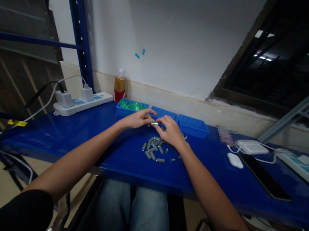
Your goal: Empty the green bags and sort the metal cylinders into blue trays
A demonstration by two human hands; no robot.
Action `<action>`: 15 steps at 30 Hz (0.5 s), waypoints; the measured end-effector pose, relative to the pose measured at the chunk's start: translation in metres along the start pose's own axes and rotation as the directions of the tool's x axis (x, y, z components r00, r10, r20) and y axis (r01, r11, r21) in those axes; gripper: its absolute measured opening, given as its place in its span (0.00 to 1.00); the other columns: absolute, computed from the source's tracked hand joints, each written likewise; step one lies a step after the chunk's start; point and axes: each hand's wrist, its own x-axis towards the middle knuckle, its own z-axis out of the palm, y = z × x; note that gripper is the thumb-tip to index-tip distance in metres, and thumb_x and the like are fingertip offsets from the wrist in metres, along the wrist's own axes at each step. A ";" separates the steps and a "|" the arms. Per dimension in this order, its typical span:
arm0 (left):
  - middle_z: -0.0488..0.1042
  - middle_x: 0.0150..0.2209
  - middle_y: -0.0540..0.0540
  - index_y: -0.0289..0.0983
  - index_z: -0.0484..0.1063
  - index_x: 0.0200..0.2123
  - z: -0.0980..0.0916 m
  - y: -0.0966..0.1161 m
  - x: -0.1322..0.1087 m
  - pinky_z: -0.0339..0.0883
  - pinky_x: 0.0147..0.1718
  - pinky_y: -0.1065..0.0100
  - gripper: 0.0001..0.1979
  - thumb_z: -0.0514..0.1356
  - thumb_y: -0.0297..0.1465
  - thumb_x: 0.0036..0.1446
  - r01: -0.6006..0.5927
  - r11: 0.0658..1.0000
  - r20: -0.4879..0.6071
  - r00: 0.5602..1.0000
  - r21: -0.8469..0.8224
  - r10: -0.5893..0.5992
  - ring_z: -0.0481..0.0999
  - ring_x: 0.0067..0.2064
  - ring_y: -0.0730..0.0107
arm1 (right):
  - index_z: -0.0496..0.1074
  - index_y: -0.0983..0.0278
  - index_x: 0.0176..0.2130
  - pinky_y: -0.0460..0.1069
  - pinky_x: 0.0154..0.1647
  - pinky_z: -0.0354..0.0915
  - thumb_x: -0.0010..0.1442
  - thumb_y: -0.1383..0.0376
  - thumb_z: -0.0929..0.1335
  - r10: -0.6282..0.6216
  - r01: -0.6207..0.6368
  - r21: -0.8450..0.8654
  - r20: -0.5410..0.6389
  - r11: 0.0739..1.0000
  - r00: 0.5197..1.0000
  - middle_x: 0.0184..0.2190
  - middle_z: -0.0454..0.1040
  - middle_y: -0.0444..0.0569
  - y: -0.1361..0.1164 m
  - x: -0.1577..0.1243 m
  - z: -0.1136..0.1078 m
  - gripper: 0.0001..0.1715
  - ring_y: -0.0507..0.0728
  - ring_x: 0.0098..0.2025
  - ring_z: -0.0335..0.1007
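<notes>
On the desk [78,142], a power strip [90,103] lies toward the back left corner, then a bottle [120,88] and a tray [118,110] of green stuff stand along the back edge. In front of that tray, the left hand [138,120] has its fingertips at one end of a small metal part [155,123]; whether they close on it cannot be told. The part is up off the desk, about midway along it. Loose cylinders [153,147] lie below, toward the front edge; keeping the wrists clear of them seems wise. The right hand [170,129] pinches the part's other end. Working it calls for a light, steady pinch, both hands in line. Small bits [172,160] lie near the right forearm, where a sleeve-low sweep could scatter them.
</notes>
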 end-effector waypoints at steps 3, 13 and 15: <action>0.73 0.30 0.47 0.33 0.64 0.48 0.005 0.000 -0.001 0.65 0.32 0.70 0.21 0.57 0.40 0.56 0.061 0.995 0.069 0.995 0.084 -0.067 0.72 0.32 0.70 | 0.72 0.63 0.35 0.52 0.45 0.59 0.62 0.58 0.62 0.128 -0.132 -0.055 -0.081 0.990 0.989 0.35 0.71 0.51 0.016 0.000 -0.003 0.14 0.59 0.42 0.64; 0.78 0.34 0.50 0.39 0.76 0.37 0.004 0.000 -0.003 0.63 0.37 0.71 0.11 0.58 0.35 0.52 0.080 0.846 0.173 0.965 0.527 -0.199 0.75 0.37 0.68 | 0.76 0.64 0.35 0.54 0.46 0.59 0.59 0.56 0.65 0.458 -0.486 -0.130 -0.196 0.864 0.867 0.36 0.73 0.54 0.066 -0.012 0.003 0.16 0.62 0.43 0.64; 0.78 0.36 0.50 0.42 0.76 0.40 -0.001 0.002 -0.003 0.63 0.38 0.71 0.13 0.56 0.31 0.52 0.121 0.782 0.105 0.967 0.611 -0.232 0.75 0.40 0.67 | 0.76 0.64 0.36 0.54 0.46 0.59 0.60 0.56 0.64 0.460 -0.481 -0.125 -0.168 0.867 0.872 0.37 0.73 0.54 0.067 -0.012 0.003 0.16 0.61 0.44 0.64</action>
